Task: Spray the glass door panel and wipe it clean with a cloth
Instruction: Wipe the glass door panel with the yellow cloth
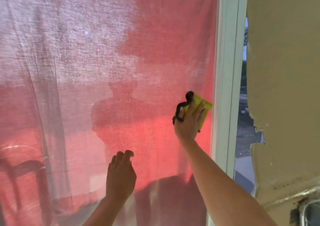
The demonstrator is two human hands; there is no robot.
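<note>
Left grip (121, 175) hangs loosely curled, empty; our right grip (189, 120) presses square yellow cloth (205, 105) flat-fingered against glass door panel (103, 69).

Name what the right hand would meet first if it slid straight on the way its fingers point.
Probably the white door frame, up and right of the right hand pressing the yellow cloth.

Glass door panel (103, 56) with yellow cloth (207, 106)
</note>
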